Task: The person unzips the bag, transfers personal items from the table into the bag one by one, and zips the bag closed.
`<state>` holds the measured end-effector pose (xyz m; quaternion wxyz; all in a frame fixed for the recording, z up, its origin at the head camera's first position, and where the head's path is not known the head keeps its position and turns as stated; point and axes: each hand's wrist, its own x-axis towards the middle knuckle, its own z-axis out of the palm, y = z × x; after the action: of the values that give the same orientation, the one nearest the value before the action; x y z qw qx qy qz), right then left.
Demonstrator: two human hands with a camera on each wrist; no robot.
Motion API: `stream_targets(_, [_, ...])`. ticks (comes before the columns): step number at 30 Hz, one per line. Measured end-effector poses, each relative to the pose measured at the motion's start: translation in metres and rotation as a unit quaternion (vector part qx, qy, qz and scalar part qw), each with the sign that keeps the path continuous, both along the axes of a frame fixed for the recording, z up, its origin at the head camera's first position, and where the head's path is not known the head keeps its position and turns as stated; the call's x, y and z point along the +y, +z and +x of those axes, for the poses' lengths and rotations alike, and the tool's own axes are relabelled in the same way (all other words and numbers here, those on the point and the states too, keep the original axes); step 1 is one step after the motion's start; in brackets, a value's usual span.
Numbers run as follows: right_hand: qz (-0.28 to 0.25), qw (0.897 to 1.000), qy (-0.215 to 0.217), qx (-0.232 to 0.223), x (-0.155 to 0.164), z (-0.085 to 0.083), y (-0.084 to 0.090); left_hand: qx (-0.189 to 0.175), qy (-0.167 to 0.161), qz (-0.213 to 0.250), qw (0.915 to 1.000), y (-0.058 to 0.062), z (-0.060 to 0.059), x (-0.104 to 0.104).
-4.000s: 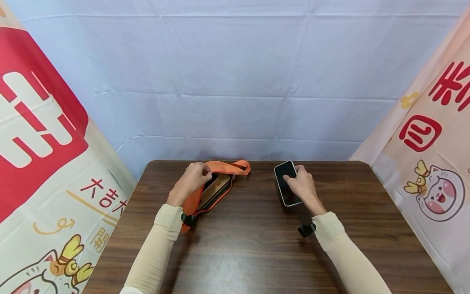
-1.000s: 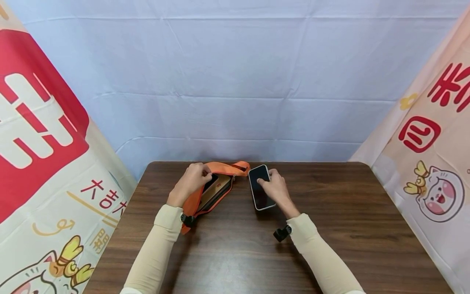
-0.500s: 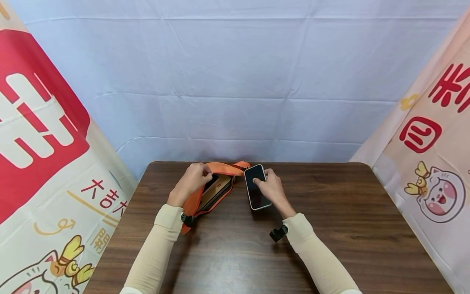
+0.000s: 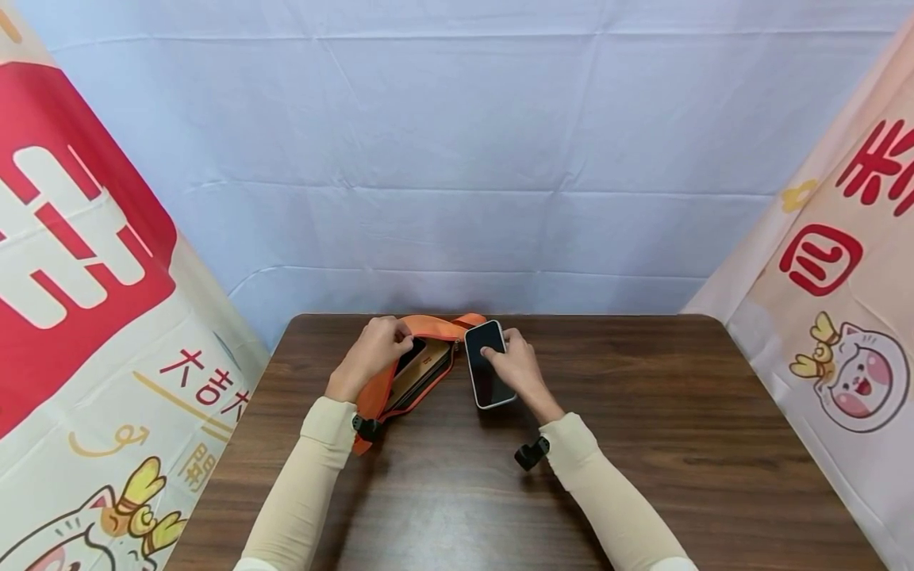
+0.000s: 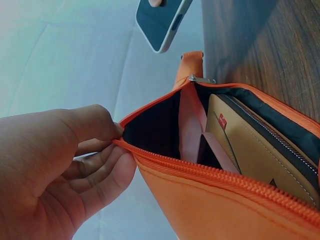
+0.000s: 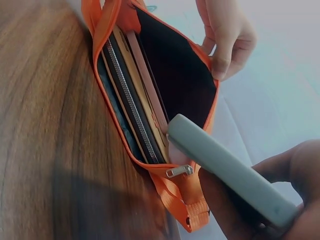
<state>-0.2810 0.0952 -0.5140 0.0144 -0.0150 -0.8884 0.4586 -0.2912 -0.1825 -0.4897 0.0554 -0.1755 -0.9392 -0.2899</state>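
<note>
An orange zip bag (image 4: pixel 373 395) lies at the back left of the table with its mouth spread wide. My left hand (image 4: pixel 370 355) pinches the zipped edge between thumb and fingers, holding that side away from the contents. Inside, a tan wallet (image 5: pixel 260 145) with its own zipper stands beside a flat pink item (image 5: pixel 192 122). My right hand (image 4: pixel 520 366) grips a smartphone (image 4: pixel 489 387) in a pale case, thumb across the dark screen. In the right wrist view the phone's far end overlaps the bag's mouth, near the metal zipper pull (image 6: pixel 179 171).
The brown wood-grain table (image 4: pixel 657 396) ends at a pale blue cloth backdrop (image 4: pixel 457 159). Printed banners hang on both sides. An orange strap (image 6: pixel 185 205) trails from the bag's end.
My right hand has carried the phone leftward across the table, from well right of the bag to close beside it. The left hand keeps its hold on the bag's edge.
</note>
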Motion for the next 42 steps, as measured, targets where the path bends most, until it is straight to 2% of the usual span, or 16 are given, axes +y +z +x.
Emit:
stream_targets(34, [-0.026,0.998,0.032,-0.04,-0.033,0.0,-0.007,-0.014,-0.001,-0.003,0.9999,0.002,-0.002,0.001])
stream_targets(42, [-0.05,0.996,0.047,-0.058,-0.041,0.003,-0.008,-0.011,-0.002,-0.007,0.9999,0.001,-0.002,0.0])
